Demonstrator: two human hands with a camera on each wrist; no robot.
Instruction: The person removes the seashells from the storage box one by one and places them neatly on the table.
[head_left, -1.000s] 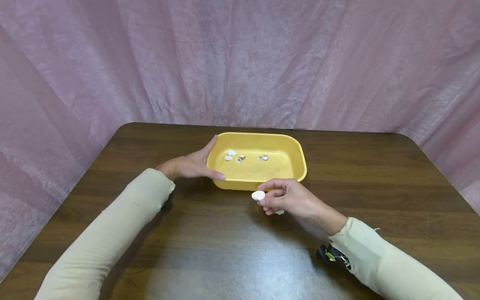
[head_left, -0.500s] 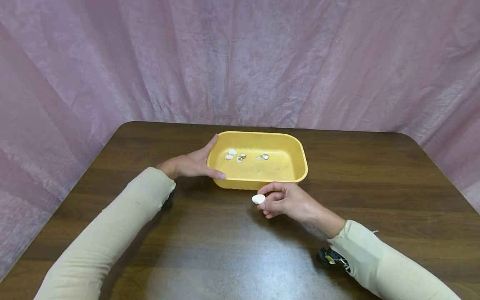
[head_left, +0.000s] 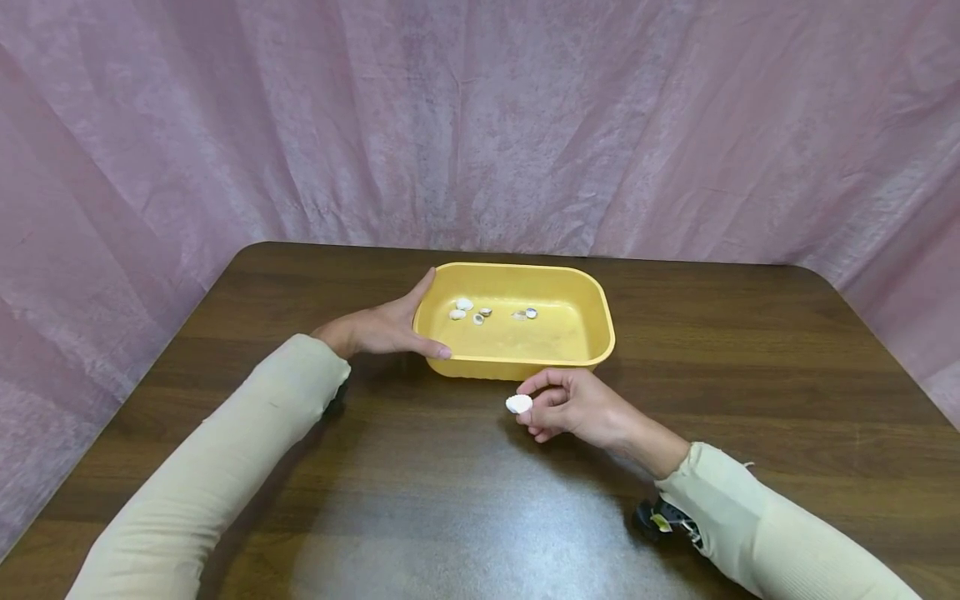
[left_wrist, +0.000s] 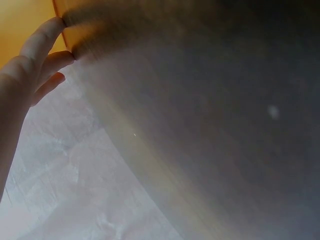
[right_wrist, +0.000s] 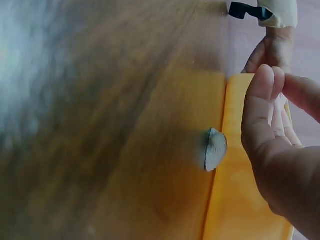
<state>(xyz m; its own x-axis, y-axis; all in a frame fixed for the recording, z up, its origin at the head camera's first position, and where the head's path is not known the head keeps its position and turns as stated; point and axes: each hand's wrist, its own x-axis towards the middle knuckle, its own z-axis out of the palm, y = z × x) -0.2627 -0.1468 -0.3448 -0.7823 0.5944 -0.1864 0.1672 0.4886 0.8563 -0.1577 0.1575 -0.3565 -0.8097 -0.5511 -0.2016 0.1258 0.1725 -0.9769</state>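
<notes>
My right hand [head_left: 588, 410] pinches a white ribbed seashell [head_left: 518, 404] between thumb and fingers, just in front of a yellow plastic basin [head_left: 558, 287]. In the right wrist view the fingertips mostly hide that shell. A second seashell [right_wrist: 216, 150] shows there by the basin's near side, below the right hand; the head view does not show it. Around the basin's left end my left hand [head_left: 382, 328] is spread, thumb over the near rim, fingers along the outer wall. Inside the basin, several small shells [head_left: 464, 305] lie at the left, with a pair of shells [head_left: 531, 313] near the middle.
The basin stands on a brown wooden table [head_left: 720, 358], towards its far edge. Behind the table hangs a pink velvet curtain [head_left: 525, 125]. A dark wrist camera [head_left: 660, 518] is strapped under the right sleeve.
My right hand has drawn slightly nearer to me with the shell. A white shell seen beneath it a second ago is now hidden in the head view. The left hand stays still.
</notes>
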